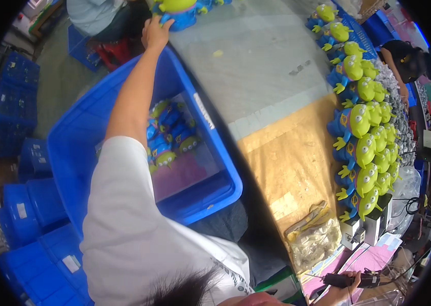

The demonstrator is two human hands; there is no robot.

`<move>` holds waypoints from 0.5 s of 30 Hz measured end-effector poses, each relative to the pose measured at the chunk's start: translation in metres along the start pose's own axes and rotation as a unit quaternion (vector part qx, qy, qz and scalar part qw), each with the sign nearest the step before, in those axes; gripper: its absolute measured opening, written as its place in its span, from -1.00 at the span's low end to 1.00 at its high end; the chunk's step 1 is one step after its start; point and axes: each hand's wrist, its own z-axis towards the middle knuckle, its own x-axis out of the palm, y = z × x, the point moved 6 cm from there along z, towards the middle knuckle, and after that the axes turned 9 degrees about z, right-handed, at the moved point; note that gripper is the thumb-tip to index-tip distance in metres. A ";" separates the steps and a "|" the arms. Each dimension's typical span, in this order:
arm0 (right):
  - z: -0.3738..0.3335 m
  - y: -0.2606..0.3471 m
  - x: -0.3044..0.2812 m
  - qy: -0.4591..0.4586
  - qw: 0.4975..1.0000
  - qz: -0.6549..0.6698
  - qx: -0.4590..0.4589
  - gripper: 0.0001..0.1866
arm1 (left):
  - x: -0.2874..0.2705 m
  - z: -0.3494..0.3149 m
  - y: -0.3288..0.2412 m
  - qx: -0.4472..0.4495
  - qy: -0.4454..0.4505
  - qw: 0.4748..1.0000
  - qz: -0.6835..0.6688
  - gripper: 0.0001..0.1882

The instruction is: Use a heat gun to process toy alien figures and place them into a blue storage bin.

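My left arm stretches over a blue bin to the far end of the table. There my left hand closes its fingers against a green-headed, blue-bodied toy figure, partly cut off by the upper rim. At the lower right, my right hand is wrapped around a black electric screwdriver, whose thin shaft points left. Several similar toy figures lie inside the blue bin. A long cluster of more toy figures stands along the table's right side.
A crumpled clear plastic bag lies on the brown board. White boxes and black cables stand behind it. Blue crates are stacked at left. One person sits at the far left; another is at the right.
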 end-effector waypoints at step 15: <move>0.055 -0.038 0.006 0.093 0.971 0.151 0.160 -0.88 | -0.052 -0.465 0.294 -0.272 0.207 0.914 0.220 -0.17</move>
